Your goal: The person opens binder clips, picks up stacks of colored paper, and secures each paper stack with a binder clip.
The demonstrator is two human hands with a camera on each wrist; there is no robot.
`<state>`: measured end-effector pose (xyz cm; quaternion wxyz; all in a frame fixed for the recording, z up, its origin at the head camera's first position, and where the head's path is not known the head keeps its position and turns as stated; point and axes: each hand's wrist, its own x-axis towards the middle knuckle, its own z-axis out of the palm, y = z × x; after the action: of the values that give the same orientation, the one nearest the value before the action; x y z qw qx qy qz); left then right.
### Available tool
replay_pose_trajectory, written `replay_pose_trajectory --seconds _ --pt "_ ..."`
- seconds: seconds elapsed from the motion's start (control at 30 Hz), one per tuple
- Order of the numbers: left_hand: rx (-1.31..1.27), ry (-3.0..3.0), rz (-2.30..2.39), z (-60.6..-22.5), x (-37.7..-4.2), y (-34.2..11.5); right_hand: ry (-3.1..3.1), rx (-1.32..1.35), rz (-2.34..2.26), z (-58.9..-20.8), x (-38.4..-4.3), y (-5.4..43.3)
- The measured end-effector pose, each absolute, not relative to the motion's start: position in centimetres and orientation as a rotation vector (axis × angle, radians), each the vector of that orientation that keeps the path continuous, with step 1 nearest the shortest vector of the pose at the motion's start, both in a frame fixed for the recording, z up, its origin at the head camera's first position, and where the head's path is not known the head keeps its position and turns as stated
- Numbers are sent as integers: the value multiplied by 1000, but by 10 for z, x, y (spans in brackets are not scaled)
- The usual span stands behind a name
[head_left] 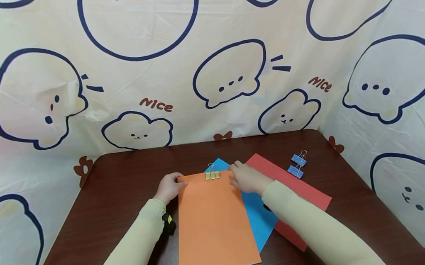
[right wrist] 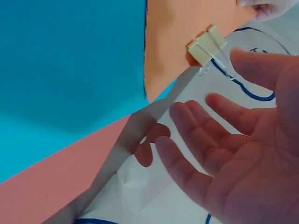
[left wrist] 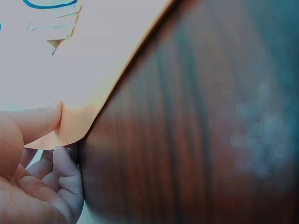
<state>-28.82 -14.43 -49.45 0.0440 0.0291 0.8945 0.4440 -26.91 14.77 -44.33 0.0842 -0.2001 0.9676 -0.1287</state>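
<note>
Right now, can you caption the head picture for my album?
A left hand pinches the orange paper, gold clip on its top edge, blue sheet and red sheet showing to the right.

The orange sheet [head_left: 216,228] and the blue sheet [head_left: 258,220] look like smooth, matt paper, the yellow clip [head_left: 212,175] like metal, the table [head_left: 126,176] like slightly glossy wood.

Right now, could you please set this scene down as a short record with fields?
Left hand: pinches the orange paper at its upper left corner
Right hand: fingers apart near that sheet's upper right corner, no grip visible
Yellow clip: on the orange paper's top edge
Blue paper: partly under the orange paper
Red paper: partly under the blue paper
Blue clips: two, right of the red paper
Table: dark brown
</note>
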Motion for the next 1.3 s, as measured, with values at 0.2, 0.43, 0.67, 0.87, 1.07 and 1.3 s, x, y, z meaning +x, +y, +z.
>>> replay_pose_trajectory --seconds 0.2,0.43,0.67,0.87,1.07,1.3 --pt "70 2739 1342 -495 -288 -145 2899 -615 -307 -446 -241 159" --pt "61 2732 1341 -496 -290 -144 2922 -680 -191 -452 -213 172" --pt "60 2722 1358 -497 -289 -145 2937 -645 -142 -460 -198 185" --pt "59 2726 1348 -497 -289 -145 2909 -637 -167 -456 -188 194" --pt "52 2727 1337 -496 -289 -144 2877 -622 -157 -456 -180 198" --pt "49 2715 1328 -495 -289 -144 2850 -641 -166 -456 -176 199"
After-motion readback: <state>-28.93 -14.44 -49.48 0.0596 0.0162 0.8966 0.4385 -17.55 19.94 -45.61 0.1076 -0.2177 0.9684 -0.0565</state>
